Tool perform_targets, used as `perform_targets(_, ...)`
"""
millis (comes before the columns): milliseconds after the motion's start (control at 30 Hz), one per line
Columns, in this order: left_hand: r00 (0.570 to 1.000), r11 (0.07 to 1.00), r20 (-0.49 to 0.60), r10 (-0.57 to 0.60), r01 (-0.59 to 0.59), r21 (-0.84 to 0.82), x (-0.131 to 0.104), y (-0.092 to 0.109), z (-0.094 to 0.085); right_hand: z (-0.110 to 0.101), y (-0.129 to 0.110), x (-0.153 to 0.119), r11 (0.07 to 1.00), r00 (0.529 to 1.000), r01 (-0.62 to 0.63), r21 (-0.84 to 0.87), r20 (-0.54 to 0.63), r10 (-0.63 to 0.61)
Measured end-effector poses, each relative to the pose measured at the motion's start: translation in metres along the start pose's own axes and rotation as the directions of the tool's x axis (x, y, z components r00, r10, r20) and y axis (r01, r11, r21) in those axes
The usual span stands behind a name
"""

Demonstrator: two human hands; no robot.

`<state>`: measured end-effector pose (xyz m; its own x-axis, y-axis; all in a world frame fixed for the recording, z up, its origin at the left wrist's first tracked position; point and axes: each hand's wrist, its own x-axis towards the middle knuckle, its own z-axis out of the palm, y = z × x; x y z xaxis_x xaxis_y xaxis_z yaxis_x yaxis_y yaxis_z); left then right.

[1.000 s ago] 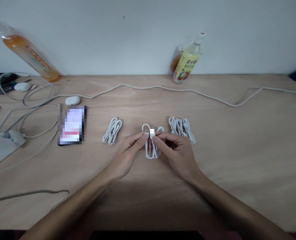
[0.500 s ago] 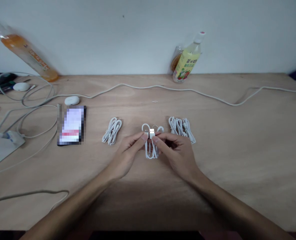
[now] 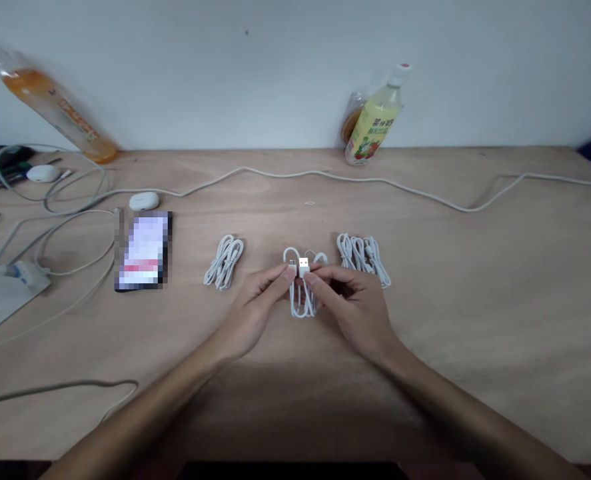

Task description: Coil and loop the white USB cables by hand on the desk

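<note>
White cable (image 3: 306, 297), coiled, one: at mid-bench (image 3: 475, 280) between flanking cable bundles (image 3: 224, 262), small plug (image 3: 292, 271) pinched in left hand (image 3: 255, 298), USB plug (image 3: 304, 269) in right hand (image 3: 362, 305), no visible change since a moment earlier, suggesting a steady pause in handling.

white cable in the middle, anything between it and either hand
Nothing visible: the left hand and right hand both pinch the white cable directly. The left-side bundle and right-side bundles lie to either side.
</note>
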<state>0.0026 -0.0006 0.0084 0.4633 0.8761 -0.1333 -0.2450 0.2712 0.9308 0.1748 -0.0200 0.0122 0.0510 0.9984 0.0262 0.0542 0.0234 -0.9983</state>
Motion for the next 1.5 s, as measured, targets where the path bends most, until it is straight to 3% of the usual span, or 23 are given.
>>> perform_targets(300,1.000,1.000,-0.026,-0.006,0.006,-0.027,0.000,-0.004,0.000,0.000,0.000,0.000,1.000,1.000,0.006,-0.006,-0.008,-0.006)
perform_targets(667,0.969,0.961,-0.243,-0.051,-0.018,-0.274,0.001,0.000,0.005,-0.001,0.000,-0.003,0.994,0.997,0.027,0.103,-0.069,-0.020)
perform_targets(967,0.978,0.968,-0.207,-0.021,-0.032,-0.250,0.001,0.012,0.010,0.001,0.009,0.000,0.998,0.984,-0.002,0.069,-0.179,0.014)
perform_targets(1267,0.985,0.965,-0.172,-0.028,-0.018,-0.261,-0.001,0.009,0.007,0.002,0.010,0.002,0.940,0.982,-0.153,0.305,-0.056,0.178)
perform_targets(1500,0.996,0.958,-0.052,-0.077,0.060,-0.282,0.000,0.007,0.006,-0.001,0.007,0.004,0.898,0.984,-0.158,0.410,-0.013,0.179)
